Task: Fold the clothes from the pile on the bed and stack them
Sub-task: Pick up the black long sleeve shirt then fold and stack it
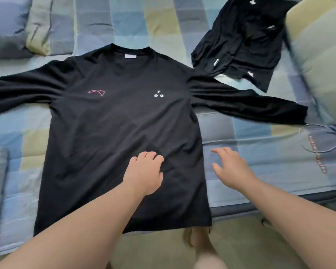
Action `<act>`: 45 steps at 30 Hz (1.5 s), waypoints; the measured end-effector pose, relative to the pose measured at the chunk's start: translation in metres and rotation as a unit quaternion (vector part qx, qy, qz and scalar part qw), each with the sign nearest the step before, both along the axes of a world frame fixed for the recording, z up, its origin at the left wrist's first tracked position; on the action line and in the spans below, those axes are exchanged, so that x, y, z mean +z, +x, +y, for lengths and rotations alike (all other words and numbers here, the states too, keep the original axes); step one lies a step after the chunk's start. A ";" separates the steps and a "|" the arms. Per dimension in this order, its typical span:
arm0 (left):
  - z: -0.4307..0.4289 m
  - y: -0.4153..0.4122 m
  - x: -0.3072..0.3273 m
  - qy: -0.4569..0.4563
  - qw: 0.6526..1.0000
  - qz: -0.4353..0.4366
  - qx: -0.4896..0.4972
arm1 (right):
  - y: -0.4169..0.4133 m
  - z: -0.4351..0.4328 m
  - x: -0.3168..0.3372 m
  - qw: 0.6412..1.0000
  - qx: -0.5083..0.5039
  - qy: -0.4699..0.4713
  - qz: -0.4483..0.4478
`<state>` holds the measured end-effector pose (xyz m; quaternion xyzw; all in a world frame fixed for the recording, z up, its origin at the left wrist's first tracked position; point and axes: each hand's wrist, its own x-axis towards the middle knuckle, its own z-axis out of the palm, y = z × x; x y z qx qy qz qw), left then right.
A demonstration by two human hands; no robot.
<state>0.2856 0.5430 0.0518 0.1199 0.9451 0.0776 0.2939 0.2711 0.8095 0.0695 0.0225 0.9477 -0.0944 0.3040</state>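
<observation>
One black long-sleeved shirt [120,117] lies front-up and flat on the checked bedspread [240,136], sleeves out to either side, near the pile of dark clothes [240,45]. Left hand [145,169] rests on the shirt's lower body, fingers curled into the cloth; whether it pinches a fold cannot be told. Right hand [231,167], fingers spread, hovers just beside the side seam. Judged light, limp, unlikely to slip: best pinched at shoulder and hem edges

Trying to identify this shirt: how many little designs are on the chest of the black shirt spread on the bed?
2 on the black shirt: a pink outline on the picture's left side of the chest, a white mark on its right side. None look hidden.
</observation>
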 end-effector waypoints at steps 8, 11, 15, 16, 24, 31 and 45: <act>0.215 -0.087 -0.030 0.038 0.998 -0.044 0.007 | -0.085 0.206 -0.031 0.957 -0.275 -0.089 0.010; 0.270 -0.115 -0.038 0.027 0.998 -0.039 -0.030 | -0.106 0.257 -0.045 0.930 -0.351 -0.110 0.000; 0.321 -0.155 -0.049 0.018 0.998 -0.031 -0.045 | -0.141 0.305 -0.070 0.857 -0.487 -0.169 0.015; 0.332 -0.165 -0.054 0.017 0.998 -0.030 -0.050 | -0.151 0.318 -0.079 0.829 -0.528 -0.183 0.022; 0.383 -0.216 -0.087 0.038 0.997 -0.035 -0.059 | -0.200 0.378 -0.124 0.580 -0.725 -0.365 0.069; 0.403 -0.232 -0.067 0.236 0.952 -0.120 0.152 | -0.209 0.359 -0.091 0.661 -0.618 -0.402 0.143; 0.303 -0.267 0.008 0.495 0.666 -0.221 0.512 | -0.234 0.203 0.016 0.653 -0.433 -0.609 -0.126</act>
